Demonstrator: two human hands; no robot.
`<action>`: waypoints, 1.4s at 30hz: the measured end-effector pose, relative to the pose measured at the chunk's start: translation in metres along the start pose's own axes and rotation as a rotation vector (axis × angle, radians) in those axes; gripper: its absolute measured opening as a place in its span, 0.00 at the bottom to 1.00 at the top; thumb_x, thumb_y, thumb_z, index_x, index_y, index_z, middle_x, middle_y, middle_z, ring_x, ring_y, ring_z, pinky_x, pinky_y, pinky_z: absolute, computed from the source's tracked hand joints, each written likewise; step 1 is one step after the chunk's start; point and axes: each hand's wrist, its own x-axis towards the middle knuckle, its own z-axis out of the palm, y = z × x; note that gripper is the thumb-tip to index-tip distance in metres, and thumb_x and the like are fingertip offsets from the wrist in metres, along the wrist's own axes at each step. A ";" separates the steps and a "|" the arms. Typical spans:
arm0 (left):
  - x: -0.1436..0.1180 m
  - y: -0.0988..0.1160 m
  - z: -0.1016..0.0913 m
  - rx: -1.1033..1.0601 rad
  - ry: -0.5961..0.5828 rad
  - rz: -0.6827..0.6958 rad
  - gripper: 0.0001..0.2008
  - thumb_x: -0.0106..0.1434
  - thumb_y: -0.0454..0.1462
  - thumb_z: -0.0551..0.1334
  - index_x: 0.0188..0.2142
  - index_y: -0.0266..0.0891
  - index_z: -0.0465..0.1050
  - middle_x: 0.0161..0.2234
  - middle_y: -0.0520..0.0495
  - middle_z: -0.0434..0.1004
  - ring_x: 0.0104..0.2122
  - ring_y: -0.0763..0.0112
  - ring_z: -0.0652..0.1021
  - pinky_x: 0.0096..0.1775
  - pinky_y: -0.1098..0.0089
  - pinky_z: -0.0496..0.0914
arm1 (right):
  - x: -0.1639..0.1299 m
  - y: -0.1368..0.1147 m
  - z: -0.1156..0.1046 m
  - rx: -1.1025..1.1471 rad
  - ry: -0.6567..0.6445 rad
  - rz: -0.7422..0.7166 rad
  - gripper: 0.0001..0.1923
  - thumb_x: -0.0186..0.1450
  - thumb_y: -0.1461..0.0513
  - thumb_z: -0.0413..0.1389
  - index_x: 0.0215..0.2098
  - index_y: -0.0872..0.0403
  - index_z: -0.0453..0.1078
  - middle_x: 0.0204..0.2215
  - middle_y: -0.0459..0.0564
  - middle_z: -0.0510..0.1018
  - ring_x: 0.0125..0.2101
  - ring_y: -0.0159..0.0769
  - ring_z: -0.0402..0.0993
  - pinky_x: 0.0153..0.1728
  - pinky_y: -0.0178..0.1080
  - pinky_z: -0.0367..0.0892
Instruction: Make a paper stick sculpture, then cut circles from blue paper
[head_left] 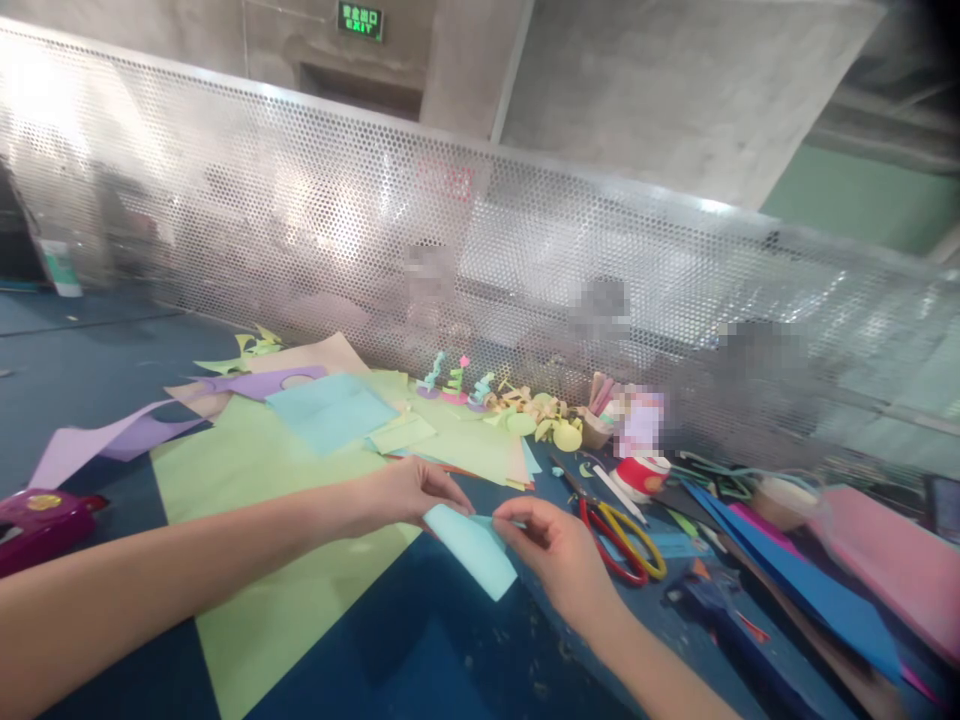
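Note:
A small piece of light blue paper (474, 552), bent or folded over, is held up between my two hands above the blue table. My left hand (409, 492) pinches its upper left end, fingers closed. At its right side my right hand (551, 550) grips the paper's edge between thumb and fingertips. Just right of that hand lie scissors (628, 545) with one red and one yellow handle. Under my left forearm spreads a large light green paper sheet (285, 600).
Blue paper (330, 408) and purple scraps (120, 432) lie left. Small paper spiral figures (454, 382) stand before the perforated metal screen (337, 230). A red-and-white tape roll (640, 478), a dark blue glue gun (724, 610) and pink sheets (892, 560) are right. A magenta tool (45, 522) sits far left.

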 end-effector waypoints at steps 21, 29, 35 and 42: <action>0.003 -0.002 0.003 0.007 0.082 0.103 0.11 0.51 0.42 0.65 0.33 0.38 0.78 0.31 0.47 0.80 0.31 0.68 0.77 0.36 0.70 0.70 | -0.001 0.001 -0.004 -0.034 0.058 -0.048 0.11 0.60 0.53 0.54 0.33 0.52 0.71 0.29 0.47 0.75 0.27 0.34 0.69 0.28 0.33 0.62; 0.005 -0.006 0.005 0.047 0.120 0.193 0.09 0.51 0.40 0.66 0.31 0.38 0.78 0.30 0.49 0.79 0.30 0.71 0.76 0.35 0.72 0.69 | 0.000 -0.001 -0.002 0.040 0.031 -0.042 0.11 0.59 0.54 0.56 0.34 0.53 0.71 0.32 0.49 0.76 0.32 0.37 0.73 0.31 0.34 0.67; 0.005 -0.010 0.008 0.030 0.157 0.214 0.10 0.51 0.41 0.67 0.32 0.39 0.77 0.32 0.48 0.79 0.33 0.70 0.77 0.37 0.72 0.69 | 0.001 -0.001 -0.002 0.004 0.041 -0.044 0.10 0.60 0.55 0.55 0.33 0.53 0.71 0.29 0.48 0.77 0.31 0.36 0.72 0.32 0.35 0.66; 0.005 -0.009 0.008 -0.031 0.144 0.134 0.13 0.50 0.44 0.66 0.32 0.37 0.78 0.29 0.48 0.79 0.28 0.71 0.76 0.33 0.72 0.68 | -0.003 0.004 -0.002 -0.004 0.078 -0.089 0.08 0.60 0.56 0.55 0.33 0.52 0.72 0.34 0.51 0.78 0.37 0.40 0.73 0.40 0.40 0.67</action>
